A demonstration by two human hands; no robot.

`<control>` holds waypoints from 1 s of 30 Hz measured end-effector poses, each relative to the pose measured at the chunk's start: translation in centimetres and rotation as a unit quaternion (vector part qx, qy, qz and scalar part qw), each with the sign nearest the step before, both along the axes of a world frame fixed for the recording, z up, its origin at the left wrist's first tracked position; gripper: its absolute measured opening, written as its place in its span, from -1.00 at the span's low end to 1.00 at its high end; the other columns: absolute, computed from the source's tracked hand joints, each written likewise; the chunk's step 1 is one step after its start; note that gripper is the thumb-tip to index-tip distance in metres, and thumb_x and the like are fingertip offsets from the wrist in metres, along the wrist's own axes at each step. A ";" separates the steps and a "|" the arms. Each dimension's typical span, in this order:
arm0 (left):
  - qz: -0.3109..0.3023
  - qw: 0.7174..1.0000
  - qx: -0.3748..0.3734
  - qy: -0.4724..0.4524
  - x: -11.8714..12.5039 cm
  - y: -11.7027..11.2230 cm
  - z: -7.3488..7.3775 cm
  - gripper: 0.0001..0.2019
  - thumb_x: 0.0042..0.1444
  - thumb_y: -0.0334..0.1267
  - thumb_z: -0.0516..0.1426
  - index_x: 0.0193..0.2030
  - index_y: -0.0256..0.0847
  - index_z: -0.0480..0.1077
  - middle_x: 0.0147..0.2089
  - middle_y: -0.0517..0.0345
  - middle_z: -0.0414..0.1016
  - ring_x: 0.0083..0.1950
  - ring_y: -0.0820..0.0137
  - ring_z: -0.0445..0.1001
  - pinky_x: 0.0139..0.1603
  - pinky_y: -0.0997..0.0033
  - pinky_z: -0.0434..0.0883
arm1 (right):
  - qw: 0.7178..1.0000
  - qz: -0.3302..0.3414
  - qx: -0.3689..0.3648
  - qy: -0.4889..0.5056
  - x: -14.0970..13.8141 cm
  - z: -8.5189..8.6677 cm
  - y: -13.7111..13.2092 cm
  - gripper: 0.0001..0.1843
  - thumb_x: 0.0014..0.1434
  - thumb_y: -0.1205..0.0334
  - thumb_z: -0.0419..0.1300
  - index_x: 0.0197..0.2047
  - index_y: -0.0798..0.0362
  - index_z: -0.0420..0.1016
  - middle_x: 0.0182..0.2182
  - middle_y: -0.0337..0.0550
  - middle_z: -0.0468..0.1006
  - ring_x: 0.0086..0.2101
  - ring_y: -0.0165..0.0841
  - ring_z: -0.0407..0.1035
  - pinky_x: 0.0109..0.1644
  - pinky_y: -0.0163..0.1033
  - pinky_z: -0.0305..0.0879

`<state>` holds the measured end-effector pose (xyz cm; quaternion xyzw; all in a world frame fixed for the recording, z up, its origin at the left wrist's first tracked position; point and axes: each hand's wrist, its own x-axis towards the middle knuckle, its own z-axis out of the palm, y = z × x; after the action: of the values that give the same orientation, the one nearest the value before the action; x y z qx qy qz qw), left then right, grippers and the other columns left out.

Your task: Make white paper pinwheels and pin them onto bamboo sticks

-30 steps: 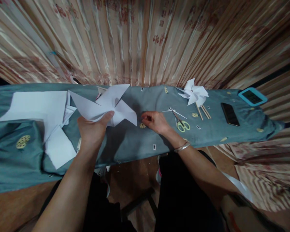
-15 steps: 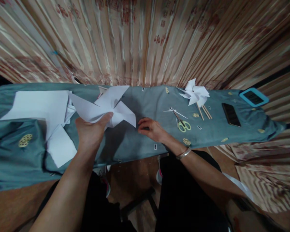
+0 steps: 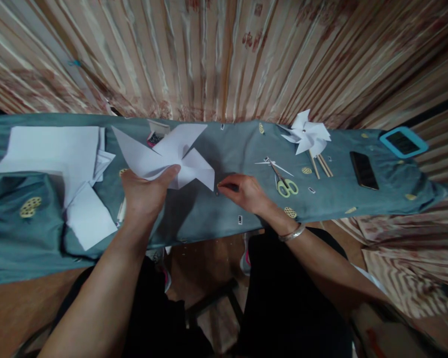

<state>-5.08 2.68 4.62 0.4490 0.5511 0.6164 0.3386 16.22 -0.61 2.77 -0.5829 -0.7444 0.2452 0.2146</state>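
Observation:
A white paper pinwheel [image 3: 188, 166] is in my left hand [image 3: 145, 194], the thumb pressed near its centre and the fingers hidden beneath. Just right of its lowest blade, my right hand [image 3: 246, 193] is closed in a pinch. A tiny yellowish, pin-like thing [image 3: 218, 185] shows at those fingertips, too small to name surely. Behind the pinwheel stands a small open box [image 3: 158, 130] with dark bits inside, partly covered by a blade.
White paper sheets [image 3: 56, 149] and a smaller piece [image 3: 91, 219] lie at left. Rightward are green-handled scissors [image 3: 286, 187] on paper strips, another pinwheel [image 3: 308, 133], wooden sticks [image 3: 324, 165], a phone [image 3: 364, 170] and a blue-framed device [image 3: 403, 142]. A curtain [image 3: 224, 59] hangs behind.
My right fingers have come together into a pinch, and a tiny yellowish thing now shows at their tips. The left hand still holds the pinwheel. The view has shifted slightly.

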 end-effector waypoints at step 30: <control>-0.102 0.994 -0.024 -0.034 5.4 -2.6 2.2 -0.79 -0.31 -0.27 0.35 -0.45 -0.20 0.49 -0.42 0.13 0.61 -0.40 0.30 0.54 -0.39 0.38 0.50 | 0.956 -0.012 0.280 0.082 -1.1 8.5 -5.3 -0.90 0.20 0.35 0.22 -0.26 -0.05 0.51 0.18 -0.12 0.37 0.16 -0.19 0.30 0.22 0.06 0.26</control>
<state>0.35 0.13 6.82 0.4735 0.5052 0.5804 0.4286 15.12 -5.89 11.25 -0.4860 -0.7560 0.0718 0.4327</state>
